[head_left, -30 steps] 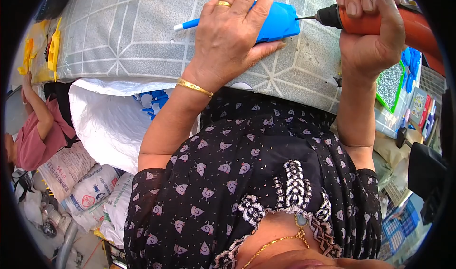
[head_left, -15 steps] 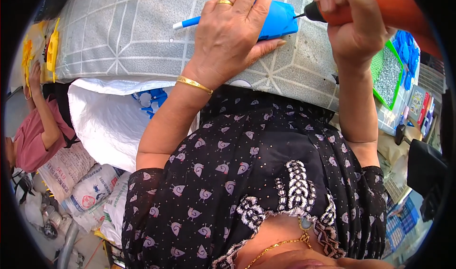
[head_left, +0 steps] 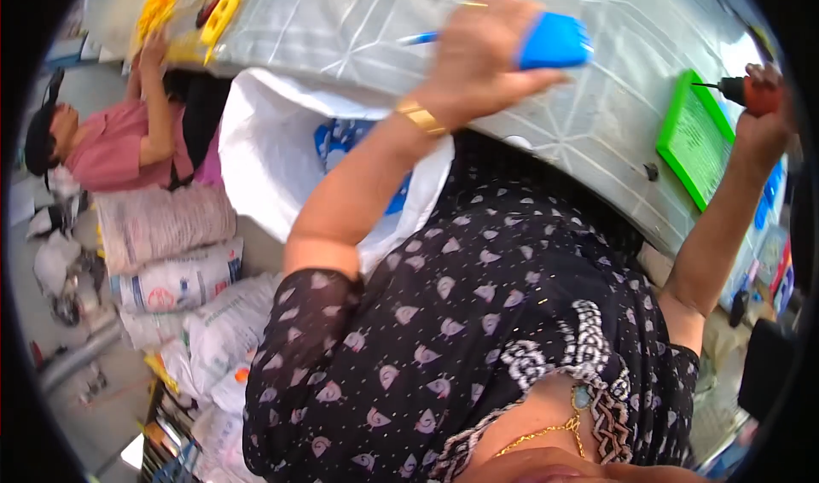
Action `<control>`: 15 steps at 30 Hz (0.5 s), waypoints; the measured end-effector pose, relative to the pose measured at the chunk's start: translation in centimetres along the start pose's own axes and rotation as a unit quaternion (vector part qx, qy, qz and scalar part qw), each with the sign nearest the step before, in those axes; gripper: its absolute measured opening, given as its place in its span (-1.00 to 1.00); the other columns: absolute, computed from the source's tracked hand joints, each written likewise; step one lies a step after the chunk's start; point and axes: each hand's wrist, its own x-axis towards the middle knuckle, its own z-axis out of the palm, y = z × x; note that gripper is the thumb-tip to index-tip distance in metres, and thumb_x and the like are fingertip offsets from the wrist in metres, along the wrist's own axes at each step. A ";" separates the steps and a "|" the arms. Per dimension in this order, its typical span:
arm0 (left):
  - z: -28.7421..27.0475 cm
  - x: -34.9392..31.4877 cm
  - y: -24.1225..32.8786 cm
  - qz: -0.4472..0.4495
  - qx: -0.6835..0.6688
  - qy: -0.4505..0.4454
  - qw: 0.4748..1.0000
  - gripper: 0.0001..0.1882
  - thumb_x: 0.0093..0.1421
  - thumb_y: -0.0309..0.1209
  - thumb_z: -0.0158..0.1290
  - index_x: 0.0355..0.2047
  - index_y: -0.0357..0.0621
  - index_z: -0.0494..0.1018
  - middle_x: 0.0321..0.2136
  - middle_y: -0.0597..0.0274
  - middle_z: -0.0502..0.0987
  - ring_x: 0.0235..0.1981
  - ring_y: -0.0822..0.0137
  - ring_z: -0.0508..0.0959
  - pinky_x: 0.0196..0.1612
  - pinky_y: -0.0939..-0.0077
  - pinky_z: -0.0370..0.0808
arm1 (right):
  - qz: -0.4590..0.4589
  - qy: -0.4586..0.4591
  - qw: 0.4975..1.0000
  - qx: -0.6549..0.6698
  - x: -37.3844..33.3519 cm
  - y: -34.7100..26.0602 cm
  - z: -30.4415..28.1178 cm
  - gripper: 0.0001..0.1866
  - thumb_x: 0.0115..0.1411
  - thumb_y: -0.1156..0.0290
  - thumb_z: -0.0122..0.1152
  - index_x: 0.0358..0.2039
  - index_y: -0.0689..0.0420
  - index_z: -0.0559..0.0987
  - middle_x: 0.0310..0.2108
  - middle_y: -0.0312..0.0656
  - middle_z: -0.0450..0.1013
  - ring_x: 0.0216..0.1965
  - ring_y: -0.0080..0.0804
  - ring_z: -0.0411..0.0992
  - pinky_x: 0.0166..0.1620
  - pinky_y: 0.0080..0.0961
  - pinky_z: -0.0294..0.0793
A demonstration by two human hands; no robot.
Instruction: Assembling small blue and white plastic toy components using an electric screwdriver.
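My left hand (head_left: 482, 61), smeared by motion, is closed around a blue plastic casing (head_left: 556, 41) above the tabletop. A thin blue rod with a white tip (head_left: 418, 38) sticks out on the other side of that hand. Far to the right, my right hand (head_left: 763, 133) grips an orange electric screwdriver (head_left: 762, 99). Its dark bit points left, over the far end of a green-rimmed tray (head_left: 676, 114). Small silvery pieces lie in the tray, too blurred to name. Whether a screw sits on the bit, I cannot tell.
The table (head_left: 358, 22) has a pale patterned cover. Below its near edge, an open white sack (head_left: 256, 159) holds blue parts (head_left: 341, 137). At the left another person (head_left: 115, 146) handles yellow pieces (head_left: 156, 9). Full sacks (head_left: 162, 227) are piled at the lower left.
My right hand has carried the screwdriver away from the blue casing, rightward to the green tray. The left hand still grips the casing; the whole view has shifted and tilted.
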 end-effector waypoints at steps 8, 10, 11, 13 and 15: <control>-18.0 -11.5 -3.6 -0.210 0.148 -0.372 0.892 -0.32 -0.07 0.04 0.42 -0.04 -0.15 0.60 -0.17 -0.02 0.62 -0.12 -0.09 0.59 -0.03 0.09 0.51 | 0.029 0.317 0.910 -0.266 -5.7 0.3 -3.8 -0.36 0.17 0.35 0.48 0.16 0.30 0.37 -0.16 -0.12 0.53 -0.21 -0.32 0.59 -0.07 -0.47 0.54; -17.6 -16.0 -5.6 -0.249 0.159 -0.423 0.856 -0.32 -0.10 0.12 0.41 -0.14 -0.15 0.62 -0.21 -0.02 0.63 -0.11 -0.11 0.59 -0.05 0.06 0.52 | -0.115 0.309 0.857 -0.396 -7.9 0.2 -6.7 -0.30 0.17 0.31 0.47 0.20 0.33 0.34 0.06 -0.04 0.46 0.05 -0.25 0.50 0.12 -0.42 0.43; -17.4 -18.2 -5.3 -0.298 0.194 -0.448 0.820 -0.29 -0.11 0.13 0.41 -0.11 -0.18 0.62 -0.19 -0.08 0.64 -0.10 -0.13 0.61 -0.03 0.05 0.53 | -0.107 0.364 0.768 -0.517 -9.2 -0.3 -3.1 -0.31 0.18 0.36 0.43 0.25 0.32 0.34 0.21 0.00 0.36 0.24 -0.19 0.34 0.30 -0.33 0.27; -14.3 -20.8 -6.5 -0.341 0.223 -0.493 0.769 -0.24 -0.12 0.15 0.41 -0.08 -0.21 0.62 -0.19 -0.14 0.66 -0.11 -0.16 0.63 -0.01 0.03 0.54 | -0.190 0.362 0.758 -0.509 -11.2 -1.0 -0.4 -0.39 0.20 0.48 0.34 0.25 0.20 0.37 0.20 -0.08 0.40 0.24 -0.25 0.36 0.32 -0.29 0.25; -11.6 -21.9 -7.0 -0.328 0.202 -0.507 0.771 -0.24 -0.11 0.15 0.40 -0.06 -0.20 0.62 -0.17 -0.15 0.66 -0.09 -0.17 0.63 -0.01 0.02 0.54 | -0.153 0.235 0.804 -0.524 -11.3 -0.9 2.1 -0.43 0.19 0.55 0.28 0.23 0.20 0.43 0.25 -0.06 0.40 0.29 -0.20 0.35 0.36 -0.28 0.25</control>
